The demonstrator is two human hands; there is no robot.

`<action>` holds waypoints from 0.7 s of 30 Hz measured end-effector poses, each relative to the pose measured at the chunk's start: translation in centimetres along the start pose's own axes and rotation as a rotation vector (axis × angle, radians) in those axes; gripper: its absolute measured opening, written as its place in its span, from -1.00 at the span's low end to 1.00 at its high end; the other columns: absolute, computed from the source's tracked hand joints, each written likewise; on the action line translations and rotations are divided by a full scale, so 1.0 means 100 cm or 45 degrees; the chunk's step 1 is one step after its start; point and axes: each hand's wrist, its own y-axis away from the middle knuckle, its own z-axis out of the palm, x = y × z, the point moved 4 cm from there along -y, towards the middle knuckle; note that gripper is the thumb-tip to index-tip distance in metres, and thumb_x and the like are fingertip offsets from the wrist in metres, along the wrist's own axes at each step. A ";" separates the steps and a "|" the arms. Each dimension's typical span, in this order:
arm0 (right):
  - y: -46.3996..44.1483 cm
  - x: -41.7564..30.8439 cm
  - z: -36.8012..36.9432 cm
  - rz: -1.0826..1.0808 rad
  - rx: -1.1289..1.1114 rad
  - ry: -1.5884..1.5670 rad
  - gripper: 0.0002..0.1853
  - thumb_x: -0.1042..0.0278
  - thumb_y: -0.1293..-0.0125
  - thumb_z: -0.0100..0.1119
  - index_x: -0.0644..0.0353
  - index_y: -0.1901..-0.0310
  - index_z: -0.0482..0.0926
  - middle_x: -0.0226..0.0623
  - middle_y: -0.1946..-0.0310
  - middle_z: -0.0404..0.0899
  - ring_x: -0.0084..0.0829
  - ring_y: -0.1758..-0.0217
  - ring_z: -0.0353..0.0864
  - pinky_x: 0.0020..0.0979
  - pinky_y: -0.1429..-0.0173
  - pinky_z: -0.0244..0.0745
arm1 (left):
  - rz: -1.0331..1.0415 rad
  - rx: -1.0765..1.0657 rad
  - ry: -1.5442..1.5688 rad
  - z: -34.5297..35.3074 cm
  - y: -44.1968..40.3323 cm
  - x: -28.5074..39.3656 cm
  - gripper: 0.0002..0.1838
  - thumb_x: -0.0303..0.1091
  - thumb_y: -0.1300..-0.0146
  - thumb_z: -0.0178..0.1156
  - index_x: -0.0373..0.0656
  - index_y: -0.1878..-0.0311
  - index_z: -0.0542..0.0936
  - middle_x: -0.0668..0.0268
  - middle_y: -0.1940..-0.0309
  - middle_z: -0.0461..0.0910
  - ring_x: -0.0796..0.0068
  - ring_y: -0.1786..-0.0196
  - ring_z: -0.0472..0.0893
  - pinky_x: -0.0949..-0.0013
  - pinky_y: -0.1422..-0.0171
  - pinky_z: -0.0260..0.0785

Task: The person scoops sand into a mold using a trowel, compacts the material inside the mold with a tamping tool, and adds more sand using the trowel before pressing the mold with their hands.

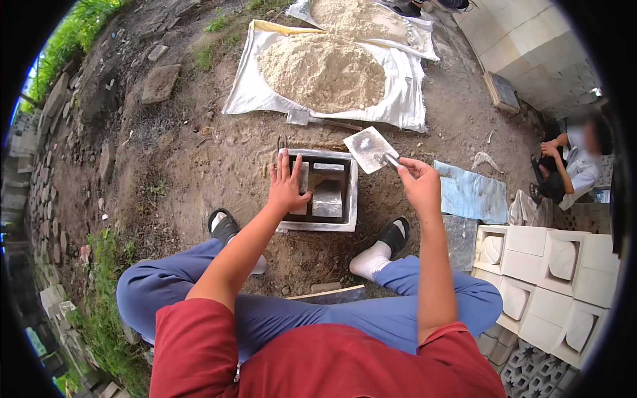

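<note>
Two bare hands share the work at a grey metal box-shaped mould (353, 192), which sits on the bare soil (219, 156) between and just beyond the person's sandalled feet. The left hand (288, 191) lies over the mould's left part with its fingers apart, clamped on nothing, apparently resting on a pale plate inside it. The right hand (421, 184) has its grip closed on the handle of a flat, square-bladed metal trowel (365, 144) with a dark smear on its face. The step in hand looks like steadying the mould while keeping the trowel ready beside it; the next move would seem to call for a firm left palm and a level blade. The trowel's long axis runs on a slant from the right hand toward the far left, its blade leading, near the mould's far right corner; its height above the soil is hard to judge. The mould faces upward, its sides nearly square to the person and its fore-and-aft length perhaps slightly the greater. Beyond lies a pale sandy heap (322, 73) on white woven sheeting (244, 94).
</note>
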 end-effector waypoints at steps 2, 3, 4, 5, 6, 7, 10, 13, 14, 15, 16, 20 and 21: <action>-0.001 -0.001 0.000 -0.020 0.015 -0.042 -0.71 0.39 -0.40 0.35 0.35 -0.08 0.75 -0.21 0.20 0.83 -0.56 0.21 0.74 -0.45 0.09 0.57 | -0.026 -0.039 0.004 0.003 -0.002 0.003 0.37 0.08 0.06 0.50 0.06 -0.75 -0.13 -0.15 -0.74 -0.39 -0.15 -0.78 -0.36 -0.34 -0.72 -0.34; -0.003 0.000 0.000 -0.022 0.022 -0.045 -0.71 0.39 -0.40 0.35 0.35 -0.08 0.75 -0.21 0.20 0.83 -0.56 0.21 0.74 -0.45 0.09 0.57 | -0.096 -0.071 -0.020 0.004 -0.002 0.004 0.39 0.06 0.07 0.51 0.07 -0.75 -0.16 -0.15 -0.74 -0.40 -0.15 -0.77 -0.38 -0.34 -0.72 -0.35; -0.007 0.003 0.000 0.033 0.002 -0.090 -0.71 0.39 -0.40 0.35 0.35 -0.07 0.75 -0.24 0.24 0.82 -0.59 0.28 0.70 -0.47 0.16 0.54 | -0.165 -0.106 -0.043 0.006 -0.002 0.005 0.40 0.04 0.08 0.52 0.09 -0.76 -0.18 -0.15 -0.73 -0.42 -0.15 -0.77 -0.40 -0.33 -0.72 -0.37; -0.011 0.007 0.000 0.089 -0.018 -0.132 -0.71 0.39 -0.40 0.35 0.35 -0.07 0.75 -0.27 0.28 0.81 -0.63 0.35 0.66 -0.49 0.24 0.51 | -0.194 -0.120 -0.063 0.007 -0.002 0.008 0.44 0.01 0.11 0.53 0.11 -0.76 -0.22 -0.14 -0.74 -0.44 -0.14 -0.77 -0.43 -0.32 -0.73 -0.40; -0.014 0.010 -0.001 0.091 -0.011 -0.134 -0.71 0.39 -0.40 0.35 0.35 -0.07 0.75 -0.27 0.28 0.81 -0.63 0.35 0.66 -0.49 0.24 0.51 | -0.187 -0.121 -0.065 0.009 -0.001 0.012 0.44 0.01 0.11 0.53 0.11 -0.76 -0.22 -0.14 -0.74 -0.44 -0.14 -0.77 -0.43 -0.32 -0.73 -0.40; -0.017 0.015 -0.001 0.133 0.006 -0.182 -0.71 0.39 -0.40 0.35 0.34 -0.07 0.75 -0.29 0.30 0.81 -0.65 0.38 0.63 -0.50 0.28 0.48 | -0.219 -0.106 -0.064 0.010 -0.001 0.013 0.45 -0.01 0.12 0.54 0.14 -0.76 -0.24 -0.13 -0.74 -0.45 -0.15 -0.77 -0.42 -0.34 -0.72 -0.39; -0.034 0.038 0.010 0.121 0.073 -0.167 -0.72 0.38 -0.40 0.34 0.36 -0.04 0.76 -0.28 0.32 0.80 -0.66 0.43 0.60 -0.49 0.32 0.46 | -0.319 -0.105 -0.099 0.009 0.001 0.019 0.47 -0.05 0.14 0.54 0.18 -0.76 -0.27 -0.12 -0.74 -0.45 -0.16 -0.77 -0.42 -0.35 -0.71 -0.38; -0.049 0.066 0.023 0.067 0.220 -0.267 -0.72 0.38 -0.39 0.35 0.36 -0.03 0.77 -0.24 0.30 0.80 -0.65 0.45 0.60 -0.47 0.34 0.47 | -0.396 -0.100 -0.142 0.012 0.003 0.023 0.48 -0.07 0.13 0.54 0.20 -0.75 -0.30 -0.13 -0.73 -0.46 -0.16 -0.77 -0.43 -0.33 -0.72 -0.38; -0.056 0.077 0.028 0.066 0.253 -0.287 -0.72 0.38 -0.41 0.33 0.37 -0.04 0.76 -0.26 0.30 0.80 -0.66 0.48 0.57 -0.46 0.36 0.45 | -0.411 -0.080 -0.154 0.013 0.003 0.023 0.48 -0.08 0.13 0.54 0.22 -0.75 -0.31 -0.13 -0.73 -0.46 -0.16 -0.77 -0.44 -0.32 -0.72 -0.38; -0.058 0.078 0.030 0.066 0.285 -0.305 -0.72 0.39 -0.42 0.32 0.38 -0.05 0.75 -0.27 0.29 0.79 -0.66 0.50 0.55 -0.46 0.39 0.43 | -0.411 -0.083 -0.157 0.013 0.003 0.024 0.48 -0.08 0.13 0.54 0.22 -0.75 -0.31 -0.13 -0.73 -0.46 -0.16 -0.77 -0.44 -0.32 -0.72 -0.38; -0.058 0.079 0.033 0.070 0.285 -0.305 -0.72 0.39 -0.42 0.32 0.38 -0.05 0.75 -0.27 0.29 0.79 -0.66 0.50 0.55 -0.46 0.39 0.43 | -0.414 -0.087 -0.149 0.013 0.003 0.024 0.47 -0.06 0.11 0.54 0.22 -0.75 -0.31 -0.14 -0.73 -0.46 -0.16 -0.77 -0.44 -0.32 -0.72 -0.38; -0.061 0.085 0.051 0.206 0.264 -0.492 -0.73 0.40 -0.50 0.23 0.38 -0.10 0.72 -0.41 0.38 0.70 -0.69 0.57 0.47 -0.50 0.47 0.32 | -0.375 -0.136 -0.004 0.004 0.005 0.022 0.33 -0.03 -0.03 0.46 0.20 -0.76 -0.23 -0.10 -0.74 -0.43 -0.15 -0.77 -0.40 -0.32 -0.72 -0.38; -0.062 0.087 0.054 0.230 0.255 -0.522 -0.73 0.41 -0.52 0.20 0.38 -0.11 0.71 -0.45 0.41 0.66 -0.69 0.59 0.44 -0.51 0.50 0.28 | -0.380 -0.139 -0.008 0.012 0.005 0.015 0.33 -0.03 -0.03 0.46 0.20 -0.76 -0.23 -0.10 -0.74 -0.43 -0.15 -0.77 -0.40 -0.32 -0.72 -0.38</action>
